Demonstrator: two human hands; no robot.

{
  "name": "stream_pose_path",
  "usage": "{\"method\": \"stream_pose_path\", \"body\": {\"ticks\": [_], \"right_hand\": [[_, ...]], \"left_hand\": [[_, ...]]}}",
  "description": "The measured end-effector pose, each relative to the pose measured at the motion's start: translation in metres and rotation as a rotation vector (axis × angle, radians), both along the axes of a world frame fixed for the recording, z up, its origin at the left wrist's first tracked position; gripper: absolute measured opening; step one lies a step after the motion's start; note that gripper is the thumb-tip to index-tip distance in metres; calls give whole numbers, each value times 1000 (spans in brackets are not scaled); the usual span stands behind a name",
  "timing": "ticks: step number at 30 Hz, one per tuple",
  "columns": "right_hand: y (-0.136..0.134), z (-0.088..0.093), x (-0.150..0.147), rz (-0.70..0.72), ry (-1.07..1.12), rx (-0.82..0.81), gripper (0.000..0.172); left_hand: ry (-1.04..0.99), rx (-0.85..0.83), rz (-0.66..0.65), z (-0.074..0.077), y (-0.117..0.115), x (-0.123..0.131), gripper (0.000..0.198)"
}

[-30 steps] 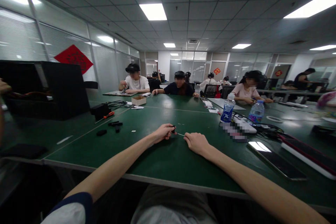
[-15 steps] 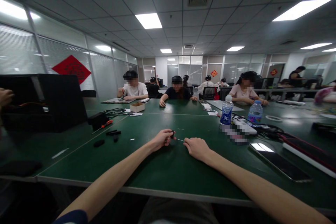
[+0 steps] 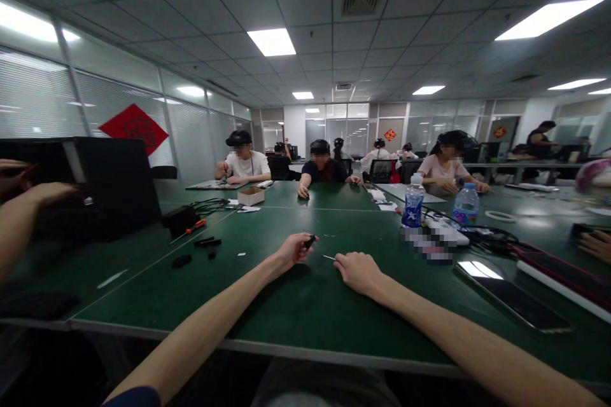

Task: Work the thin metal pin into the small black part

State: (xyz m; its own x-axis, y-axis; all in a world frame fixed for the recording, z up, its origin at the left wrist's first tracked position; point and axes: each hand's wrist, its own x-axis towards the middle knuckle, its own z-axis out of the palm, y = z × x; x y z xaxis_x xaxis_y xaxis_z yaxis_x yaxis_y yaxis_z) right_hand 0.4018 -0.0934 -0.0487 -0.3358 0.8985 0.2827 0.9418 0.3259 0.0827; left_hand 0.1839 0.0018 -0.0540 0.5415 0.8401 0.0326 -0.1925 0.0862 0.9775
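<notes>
I read: small black plastic part (image 3: 310,241) held in left hand (image 3: 292,252), long axis tilting up and away to the right | thin metal pin (image 3: 329,257) between the hands, nearer right hand (image 3: 357,271), which curls narrow, hold on the pin unclear to me | green counter (image 3: 267,305) under both; red-handled screwdriver (image 3: 195,226) far left of the hands, phone (image 3: 510,296) to their right, tiled office ceiling (image 3: 305,13) overhead

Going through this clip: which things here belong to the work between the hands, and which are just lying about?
In use:
left hand gripping a small black oblong part
right hand beside a thin pale pin

Lying about:
red-handled screwdriver
clear plastic water bottle with a blue label
black smartphone
</notes>
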Motion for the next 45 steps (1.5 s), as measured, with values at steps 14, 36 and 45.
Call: {"method": "stream_pose_path", "body": {"ticks": [14, 36, 45], "right_hand": [[3, 0, 7, -55, -10, -4, 42], [-6, 10, 3, -71, -56, -68, 44], [-6, 5, -3, -4, -18, 5, 44]], "left_hand": [[60, 231, 21, -13, 2, 9, 34], [110, 288, 116, -17, 5, 9, 37], [42, 177, 82, -14, 3, 7, 20]]}}
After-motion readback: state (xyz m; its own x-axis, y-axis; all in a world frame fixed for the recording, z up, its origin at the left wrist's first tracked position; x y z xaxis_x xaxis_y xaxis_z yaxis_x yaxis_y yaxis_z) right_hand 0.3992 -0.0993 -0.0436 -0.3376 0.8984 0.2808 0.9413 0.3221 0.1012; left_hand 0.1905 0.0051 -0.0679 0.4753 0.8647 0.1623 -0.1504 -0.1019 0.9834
